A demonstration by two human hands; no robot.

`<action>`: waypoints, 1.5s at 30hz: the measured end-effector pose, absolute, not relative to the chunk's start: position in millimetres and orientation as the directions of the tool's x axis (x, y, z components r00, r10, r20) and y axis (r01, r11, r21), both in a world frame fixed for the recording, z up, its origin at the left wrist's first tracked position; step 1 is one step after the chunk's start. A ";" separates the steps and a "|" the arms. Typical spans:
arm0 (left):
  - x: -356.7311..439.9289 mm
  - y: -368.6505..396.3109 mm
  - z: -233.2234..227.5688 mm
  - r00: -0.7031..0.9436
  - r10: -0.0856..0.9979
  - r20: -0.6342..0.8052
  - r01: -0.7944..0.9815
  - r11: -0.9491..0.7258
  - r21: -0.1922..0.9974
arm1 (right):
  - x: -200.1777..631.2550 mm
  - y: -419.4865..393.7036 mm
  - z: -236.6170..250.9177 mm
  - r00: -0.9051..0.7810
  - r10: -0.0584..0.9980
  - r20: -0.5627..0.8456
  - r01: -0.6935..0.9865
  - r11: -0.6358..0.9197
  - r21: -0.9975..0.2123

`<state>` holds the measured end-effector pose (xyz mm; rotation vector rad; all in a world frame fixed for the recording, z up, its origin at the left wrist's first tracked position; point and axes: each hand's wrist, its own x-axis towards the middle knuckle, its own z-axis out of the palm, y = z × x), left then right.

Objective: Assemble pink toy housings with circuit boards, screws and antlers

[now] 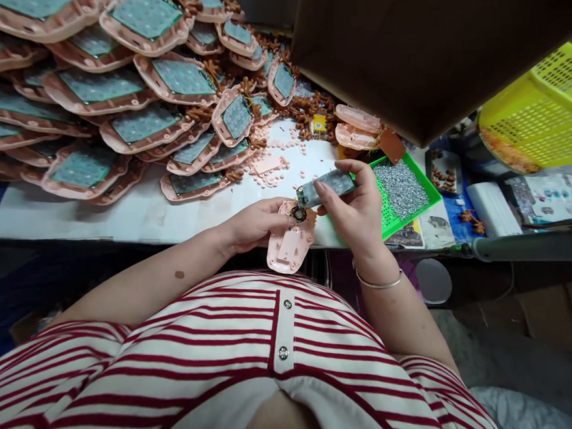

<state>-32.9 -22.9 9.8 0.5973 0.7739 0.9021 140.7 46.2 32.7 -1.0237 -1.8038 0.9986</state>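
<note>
My left hand [250, 227] grips a pink plastic shell [291, 247] by its upper part, tilted above my lap at the table's front edge. A small round dark part [298, 213] sits at the shell's top. Between thumb and fingers, my right hand [358, 206] holds a circuit board [330, 186] with a greyish-green face, just above and right of the shell. The board's near end is close to the round part; whether they touch I cannot tell.
Stacked pink shells with boards [127, 124] fill the table's left. Small pink pieces [275, 166] lie mid-table. A green basket of small metal parts [402, 190] stands right, near a yellow basket [538, 112]. A large brown box [391, 44] overhangs the back right.
</note>
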 end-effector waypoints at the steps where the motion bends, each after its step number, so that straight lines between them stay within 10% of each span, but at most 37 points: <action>1: -32.9 -22.5 9.8 0.376 0.859 -0.346 -0.457 0.497 0.738 | 144.3 46.2 34.3 -0.384 0.896 0.223 0.222 0.325 -0.920; 6: -33.9 -21.3 11.3 0.342 0.864 -0.371 -0.456 0.497 0.738 | 166.1 44.6 46.1 -0.506 0.836 0.211 0.222 0.363 -0.905; 12: -33.6 -21.3 10.2 0.279 0.862 -0.423 -0.396 0.504 0.767 | 175.6 44.9 62.4 -0.438 0.712 0.550 0.512 0.700 -0.498; 22: -33.3 -24.1 7.4 0.195 0.903 -0.383 -0.278 0.426 0.861 | 147.3 32.8 54.0 -0.337 0.818 0.467 0.570 0.572 -0.590; 45: -40.6 -25.9 8.3 0.182 0.911 -0.371 -0.384 0.413 0.826 | 149.4 19.6 46.0 -0.514 0.686 0.515 0.432 0.725 -0.536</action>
